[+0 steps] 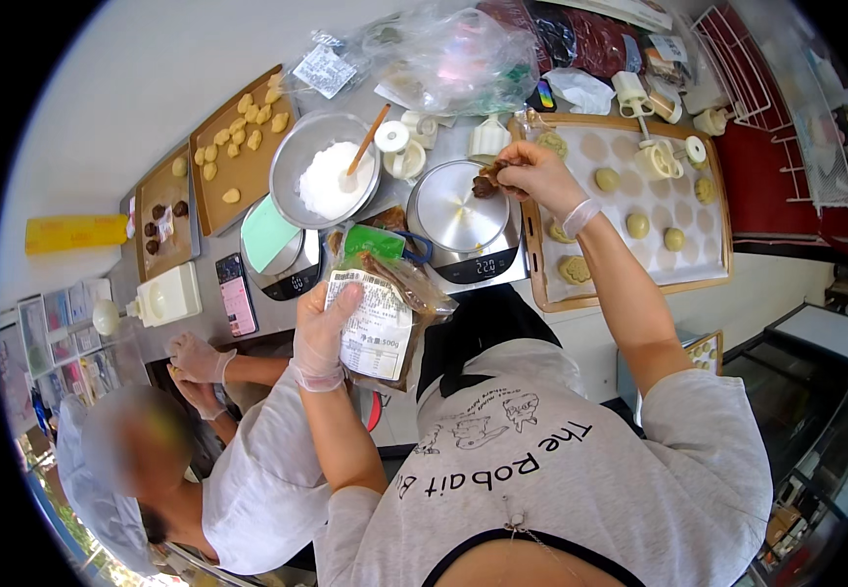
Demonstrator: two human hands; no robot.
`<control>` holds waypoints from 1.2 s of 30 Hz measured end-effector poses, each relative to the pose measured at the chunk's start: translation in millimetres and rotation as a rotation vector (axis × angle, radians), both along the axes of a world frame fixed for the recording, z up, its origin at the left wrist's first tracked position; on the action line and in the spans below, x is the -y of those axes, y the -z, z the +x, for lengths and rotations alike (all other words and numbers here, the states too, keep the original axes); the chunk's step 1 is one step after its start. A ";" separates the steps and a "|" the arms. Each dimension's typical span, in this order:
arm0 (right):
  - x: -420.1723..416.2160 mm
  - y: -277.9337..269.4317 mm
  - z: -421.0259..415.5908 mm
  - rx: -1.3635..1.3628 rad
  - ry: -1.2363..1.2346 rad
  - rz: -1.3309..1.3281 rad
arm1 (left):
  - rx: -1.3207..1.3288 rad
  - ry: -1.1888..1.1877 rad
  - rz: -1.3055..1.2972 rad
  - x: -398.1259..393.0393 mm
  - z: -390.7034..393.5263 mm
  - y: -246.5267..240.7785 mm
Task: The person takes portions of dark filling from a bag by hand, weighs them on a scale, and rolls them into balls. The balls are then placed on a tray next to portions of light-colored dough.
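Observation:
My gloved left hand (pixel 325 326) grips a clear plastic food bag (pixel 380 330) by its labelled side; dark brown pieces show inside. Over the right side of a digital kitchen scale (pixel 464 209), my gloved right hand (pixel 537 176) pinches a piece of brown filling (pixel 498 174). Just below those fingers a dark brown lump (pixel 482 188) sits at the rim of the round steel plate, and I cannot tell whether the two pieces touch. The scale's display is lit. Blue-handled scissors (pixel 418 248) and a green plastic piece (pixel 374 242) lie behind the bag.
A steel bowl of white powder (pixel 328 180) with a wooden stick stands left of the scale. Trays of dough pieces (pixel 236 139) and brown balls (pixel 167 220) lie farther left. At right, a paper-lined tray (pixel 614 213) bears dough balls and mould presses. A co-worker's gloved hands (pixel 200 367) are at lower left.

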State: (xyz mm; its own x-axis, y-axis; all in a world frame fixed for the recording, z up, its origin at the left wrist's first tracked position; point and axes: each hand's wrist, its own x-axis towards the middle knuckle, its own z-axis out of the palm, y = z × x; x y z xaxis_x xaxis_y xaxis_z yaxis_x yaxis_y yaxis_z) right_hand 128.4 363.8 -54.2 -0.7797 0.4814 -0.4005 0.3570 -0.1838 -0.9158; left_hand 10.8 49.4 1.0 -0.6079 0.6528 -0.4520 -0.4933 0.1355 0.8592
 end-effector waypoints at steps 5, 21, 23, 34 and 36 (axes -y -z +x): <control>-4.9 35.5 -12.8 0.076 -0.077 0.166 | -0.002 -0.030 0.046 7.6 -0.7 4.1; 8.3 35.1 -20.5 0.110 -0.088 0.638 | 0.039 -0.124 0.054 24.4 -1.2 24.2; 2.7 42.7 -18.7 0.092 -0.076 0.691 | 0.039 -0.108 0.057 22.6 -2.4 24.3; -8.9 -10.4 -11.6 -0.056 0.092 -0.346 | 0.014 -0.142 0.087 20.3 -4.2 17.7; -11.6 -6.5 -12.1 -0.031 0.027 -0.298 | 0.015 -0.168 0.082 18.6 -2.7 15.3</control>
State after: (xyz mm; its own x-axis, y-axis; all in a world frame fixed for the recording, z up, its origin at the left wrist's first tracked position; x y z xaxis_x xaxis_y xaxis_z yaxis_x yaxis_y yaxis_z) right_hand 116.3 375.4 -47.7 -0.7823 0.3672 -0.5032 0.3208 -0.4550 -0.8307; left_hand 8.1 30.9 -14.2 -0.7047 0.5779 -0.4117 -0.5162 -0.0195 0.8563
